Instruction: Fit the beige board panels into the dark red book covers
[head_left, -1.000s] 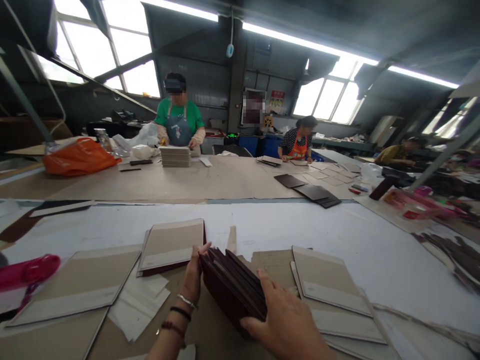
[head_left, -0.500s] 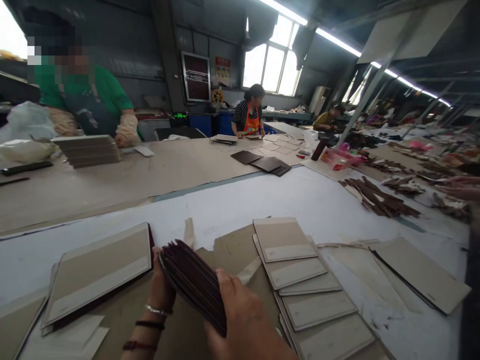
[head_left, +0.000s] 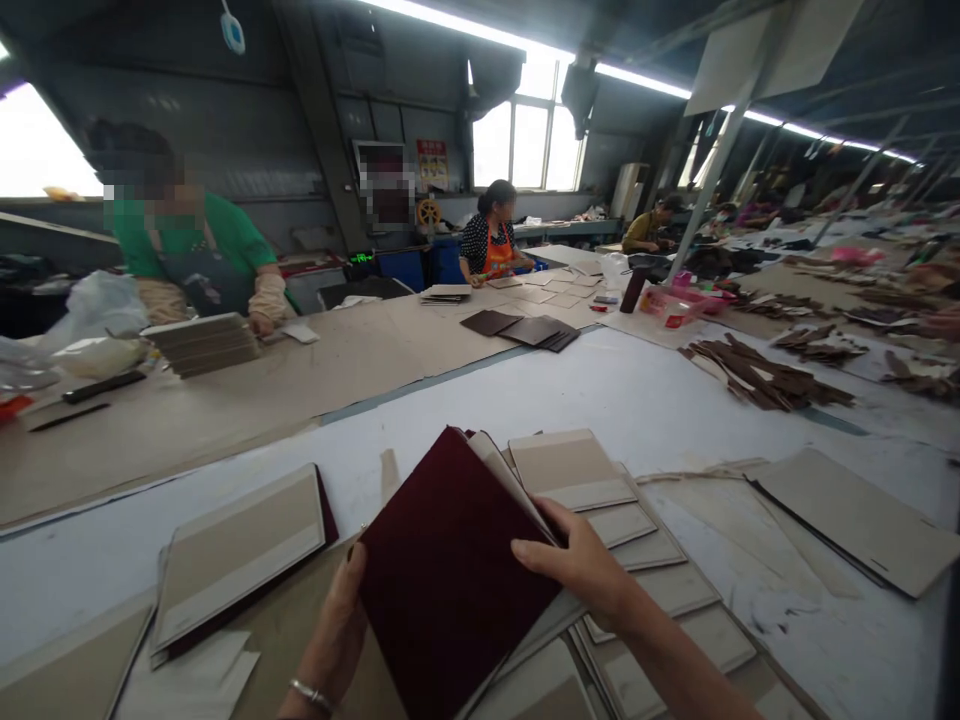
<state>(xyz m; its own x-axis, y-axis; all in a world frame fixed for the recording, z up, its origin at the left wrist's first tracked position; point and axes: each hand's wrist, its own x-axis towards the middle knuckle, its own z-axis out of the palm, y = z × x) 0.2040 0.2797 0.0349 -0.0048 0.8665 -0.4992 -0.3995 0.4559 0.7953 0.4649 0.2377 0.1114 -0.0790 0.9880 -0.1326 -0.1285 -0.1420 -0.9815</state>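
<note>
Both my hands hold a stack of dark maroon covers [head_left: 450, 575], its flat maroon face turned up toward me and pale inner edges showing at its top. My left hand [head_left: 339, 630] grips the stack's left edge with the thumb on top. My right hand [head_left: 579, 565] pinches the right edge, fingers closed on it. Under and to the right of the stack lies an overlapping row of beige boards [head_left: 577, 475]. Another beige-faced cover [head_left: 244, 545] with a maroon edge lies to the left on the table.
White paper [head_left: 660, 400] covers the long table. A large beige board [head_left: 855, 520] lies at right, dark brown strips [head_left: 757, 375] beyond it. Across the table a person in green [head_left: 199, 255] stands by a board stack [head_left: 202, 345]. Another person in orange [head_left: 491, 240] works farther back.
The view has swung slightly right. The stack, held on edge before, is now tilted flat with its maroon face up, and my right hand has shifted to its right edge.
</note>
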